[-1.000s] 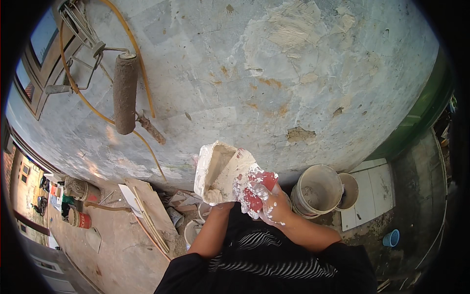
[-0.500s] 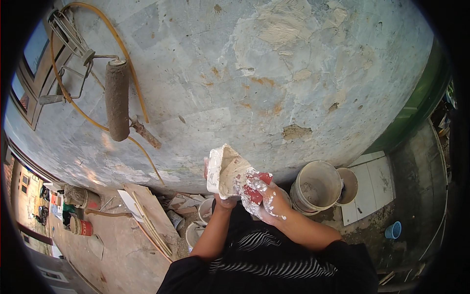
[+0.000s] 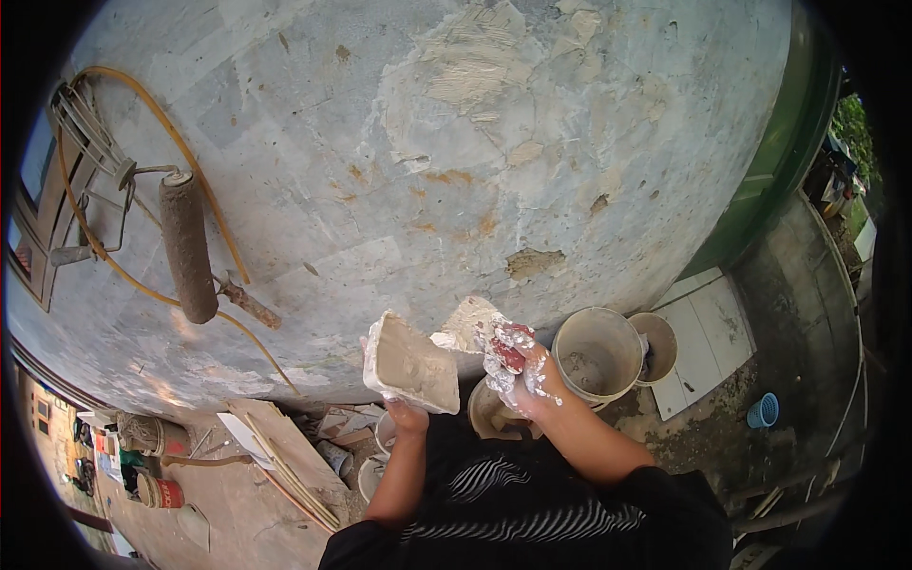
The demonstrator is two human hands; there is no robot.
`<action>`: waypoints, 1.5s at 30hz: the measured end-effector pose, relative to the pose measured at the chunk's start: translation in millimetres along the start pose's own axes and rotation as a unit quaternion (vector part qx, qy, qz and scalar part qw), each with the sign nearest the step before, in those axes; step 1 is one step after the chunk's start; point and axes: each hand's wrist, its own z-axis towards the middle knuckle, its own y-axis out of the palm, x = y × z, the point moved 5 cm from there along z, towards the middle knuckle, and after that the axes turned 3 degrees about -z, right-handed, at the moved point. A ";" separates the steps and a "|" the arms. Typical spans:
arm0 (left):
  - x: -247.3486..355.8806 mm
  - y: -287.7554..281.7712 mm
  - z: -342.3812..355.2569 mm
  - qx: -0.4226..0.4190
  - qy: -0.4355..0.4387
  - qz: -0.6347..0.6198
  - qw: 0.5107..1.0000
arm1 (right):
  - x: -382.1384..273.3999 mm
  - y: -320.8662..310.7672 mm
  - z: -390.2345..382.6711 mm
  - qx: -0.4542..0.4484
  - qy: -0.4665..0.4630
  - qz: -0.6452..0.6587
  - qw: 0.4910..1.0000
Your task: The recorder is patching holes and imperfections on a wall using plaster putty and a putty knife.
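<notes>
The left hand (image 3: 407, 416), forearm raised, grips a putty-coated board (image 3: 410, 365) from beneath, fingers curled shut. The right hand (image 3: 518, 375), putty-smeared, closes on a scraper (image 3: 472, 323) angled above its fingertips, just beside the board.

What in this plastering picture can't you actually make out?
- Head view: the tool in the right hand is mostly hidden by plaster-smeared fingers; only its pale blade tip shows.
- The left hand is largely covered by the plaster board it holds.
- The small bucket sits partly behind the larger bucket.
- Items at lower left are too small and bent by the lens.
</notes>
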 end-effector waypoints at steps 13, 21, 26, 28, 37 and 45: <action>14.0 -7.3 -3.7 -0.048 -0.105 -0.285 0.952 | -168.0 -78.2 15.9 0.128 -0.395 -0.141 0.899; 18.9 -2.8 -2.9 0.063 -0.124 -0.165 0.977 | -222.7 -97.3 41.2 0.226 -0.550 -0.270 0.757; 31.7 0.4 -1.5 0.122 -0.130 -0.161 0.971 | -225.8 -71.6 35.5 0.295 -0.558 -0.337 0.699; 32.0 4.3 -1.3 0.149 -0.142 -0.193 0.959 | -226.4 -68.1 34.8 0.322 -0.567 -0.365 0.664; 15.1 -21.8 -3.2 -0.006 -0.092 -0.163 0.982 | -203.9 -40.9 64.0 0.384 -0.565 -0.609 0.403; 24.6 -4.2 -1.3 -0.085 -0.087 -0.263 0.957 | -166.2 -26.6 72.6 0.297 -0.537 -0.702 0.362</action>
